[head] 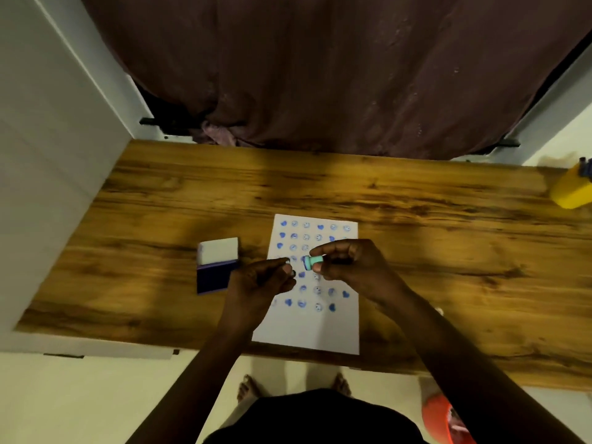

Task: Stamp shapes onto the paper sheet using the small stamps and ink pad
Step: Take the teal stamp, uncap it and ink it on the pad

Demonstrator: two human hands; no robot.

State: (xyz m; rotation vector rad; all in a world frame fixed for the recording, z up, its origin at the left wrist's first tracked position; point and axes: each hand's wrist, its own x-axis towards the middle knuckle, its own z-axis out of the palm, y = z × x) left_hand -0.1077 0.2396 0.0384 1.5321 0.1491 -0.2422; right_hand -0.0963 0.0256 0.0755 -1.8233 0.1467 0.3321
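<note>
2 hands hover over the paper sheet (307, 328): right hand (349, 267) pinching a teal stamp (312, 261), left hand (259, 280) curled, grip contents unclear; inked face could smudge existing prints.

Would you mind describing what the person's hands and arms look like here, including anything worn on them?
Both arms are bare as far up as the head view shows, with no sleeves in sight. The left hand and right hand wear no gloves, and no watch, bracelet or ring is visible, though the picture is slightly blurred. The fingers are slender.
</note>
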